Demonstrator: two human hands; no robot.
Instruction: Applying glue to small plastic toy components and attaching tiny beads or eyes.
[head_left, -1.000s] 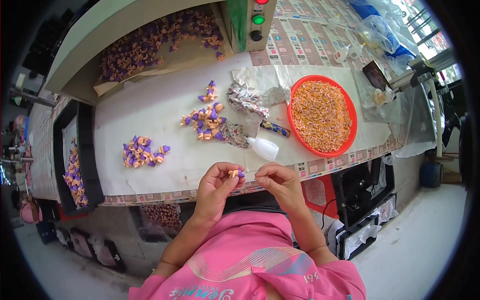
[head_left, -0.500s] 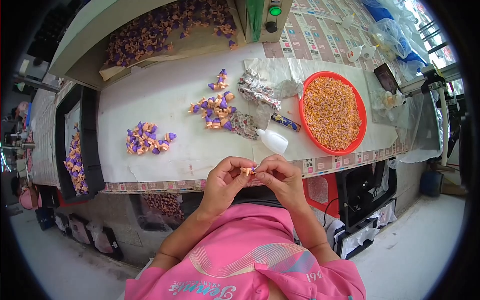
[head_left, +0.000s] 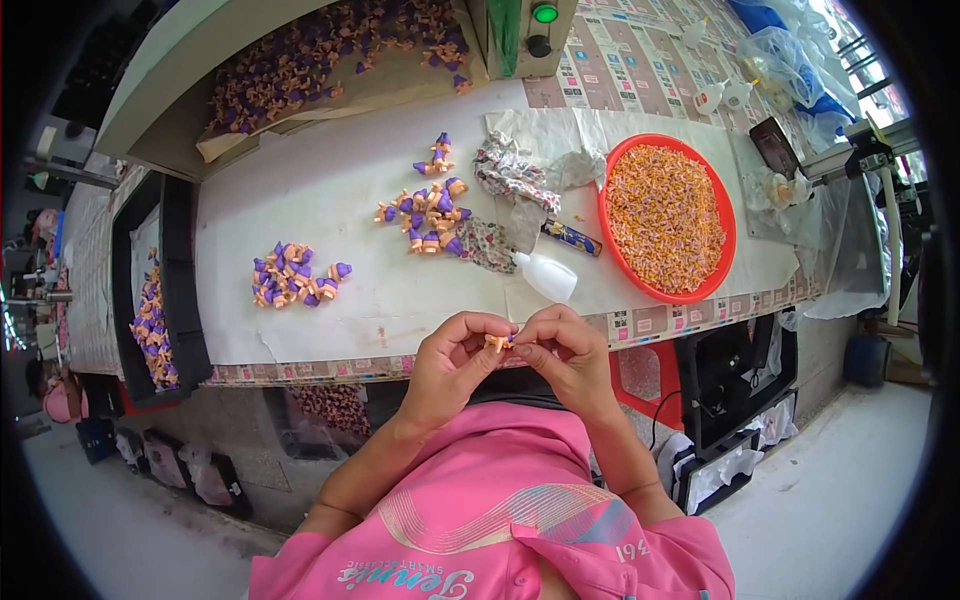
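Observation:
Between my two hands, just in front of the table's near edge, is a small peach-and-purple toy figure (head_left: pixel 499 343). My left hand (head_left: pixel 452 362) pinches its peach body between thumb and forefinger. My right hand (head_left: pixel 566 360) has its fingertips closed at the figure's purple end; whether they also hold a smaller part is hidden. Beyond my hands lies a white squeeze bottle (head_left: pixel 547 278) on its side. More figures of the same kind form a loose pile (head_left: pixel 430 215) in the middle of the table and another pile (head_left: pixel 292 275) at the left.
A red round basin (head_left: pixel 604 215) full of tiny orange and pink pieces stands at the right. Near it lie a dark blue tube (head_left: pixel 571 238) and a crumpled floral cloth (head_left: pixel 507 172). Many figures lie under the beige machine (head_left: pixel 160 85); a black tray (head_left: pixel 188 300) holds more at far left.
Both hands stay together on the figure, with barely any shift. The whole view has moved very slightly; the piles and the bottle lie as before.

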